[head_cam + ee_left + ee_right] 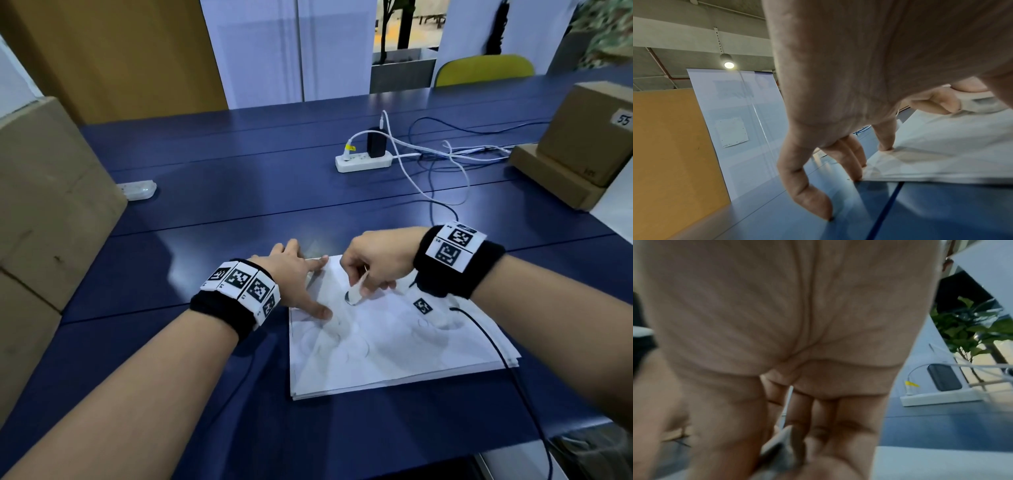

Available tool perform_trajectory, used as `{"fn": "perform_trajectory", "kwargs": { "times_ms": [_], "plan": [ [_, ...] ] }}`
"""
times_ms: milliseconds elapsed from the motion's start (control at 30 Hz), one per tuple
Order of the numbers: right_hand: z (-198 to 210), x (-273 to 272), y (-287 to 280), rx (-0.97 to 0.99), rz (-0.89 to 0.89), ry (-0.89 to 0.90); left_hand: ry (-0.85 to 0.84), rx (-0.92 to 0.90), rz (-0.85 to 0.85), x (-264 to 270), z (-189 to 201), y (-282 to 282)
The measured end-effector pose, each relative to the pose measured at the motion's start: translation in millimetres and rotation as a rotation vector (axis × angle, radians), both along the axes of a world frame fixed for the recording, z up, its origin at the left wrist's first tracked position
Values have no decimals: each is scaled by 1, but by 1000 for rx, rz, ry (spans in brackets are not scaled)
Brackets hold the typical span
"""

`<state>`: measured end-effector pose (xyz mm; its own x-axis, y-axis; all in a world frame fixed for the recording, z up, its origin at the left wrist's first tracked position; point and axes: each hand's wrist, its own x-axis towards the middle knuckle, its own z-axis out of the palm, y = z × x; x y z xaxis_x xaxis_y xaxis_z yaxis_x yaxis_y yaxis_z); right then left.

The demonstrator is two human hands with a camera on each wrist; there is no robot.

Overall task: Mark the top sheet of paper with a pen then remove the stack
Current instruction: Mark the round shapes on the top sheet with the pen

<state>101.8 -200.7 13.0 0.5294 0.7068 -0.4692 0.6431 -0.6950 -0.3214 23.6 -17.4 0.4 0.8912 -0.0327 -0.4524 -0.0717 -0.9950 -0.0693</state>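
Observation:
A stack of white paper (pixel 394 346) lies on the blue table (pixel 239 192) in front of me, with faint curved lines on its top sheet. My left hand (pixel 297 281) lies spread over the stack's far left corner. In the left wrist view its fingertips (pixel 885 148) press on the paper (pixel 941 154) and on the table beside it. My right hand (pixel 371 263) is curled round a pale pen (pixel 356 292), blurred, whose lower end is at the top sheet. In the right wrist view the pen (pixel 778 439) sits between the curled fingers.
A white power strip (pixel 363 161) with a black charger and loose cables lies farther back. Cardboard boxes stand at the left (pixel 44 205) and right (pixel 582 137). A small white object (pixel 137 190) lies by the left box. A black wrist cable (pixel 486 339) crosses the paper's right side.

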Motion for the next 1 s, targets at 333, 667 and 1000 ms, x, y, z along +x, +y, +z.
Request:
{"fn": "perform_trajectory", "kwargs": {
  "times_ms": [333, 667, 1000],
  "plan": [
    [0, 11, -3, 85, -56, -15, 9, -3, 3, 1, -1, 1],
    [2, 21, 1, 134, -175, -180, -6, -8, -1, 1, -2, 2],
    [3, 24, 10, 135, -173, -230, -4, -8, 0, -1, 1, 1]
  ]
}}
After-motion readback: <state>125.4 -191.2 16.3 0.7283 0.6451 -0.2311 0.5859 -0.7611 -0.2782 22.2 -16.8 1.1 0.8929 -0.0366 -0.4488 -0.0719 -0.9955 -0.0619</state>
